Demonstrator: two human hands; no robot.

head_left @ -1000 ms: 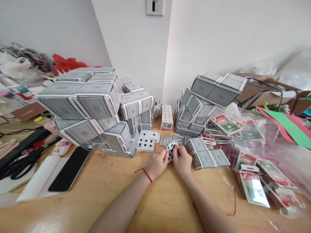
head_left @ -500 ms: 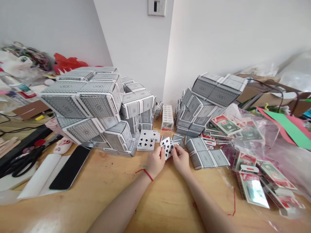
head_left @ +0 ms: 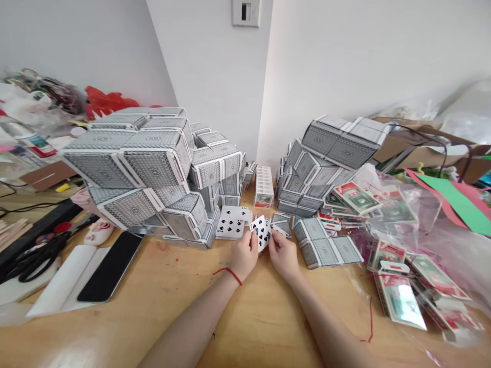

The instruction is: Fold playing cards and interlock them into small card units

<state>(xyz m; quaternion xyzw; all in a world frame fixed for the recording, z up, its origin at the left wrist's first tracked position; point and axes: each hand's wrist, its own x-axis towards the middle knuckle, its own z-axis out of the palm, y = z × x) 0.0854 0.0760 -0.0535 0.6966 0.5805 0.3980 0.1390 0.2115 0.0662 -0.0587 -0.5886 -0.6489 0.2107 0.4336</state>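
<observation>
My left hand point(head_left: 244, 254) is closed around the left edge of some playing cards point(head_left: 262, 236), spades facing up, held just above the table. On their right edge, my right hand point(head_left: 284, 251) pinches with thumb and fingers; a white card edge shows above its knuckles. How many cards are in the hands cannot be made out. Left of them lies a face-up pile of spade cards point(head_left: 230, 225). Close to the right hand sits a low block of grey-backed cards point(head_left: 326, 248) joined together.
Tall structures of folded grey cards stand at left point(head_left: 153, 163) and right point(head_left: 326, 153). Between them is a clear card box point(head_left: 264, 186). Red-and-green card boxes point(head_left: 401, 301) lie at right. A black phone point(head_left: 109, 268) and scissors point(head_left: 42, 253) lie at left.
Both hands have shifted slightly left with the cards. The cards' fronts have turned a little, and my right fingers now sit at their right edge.
</observation>
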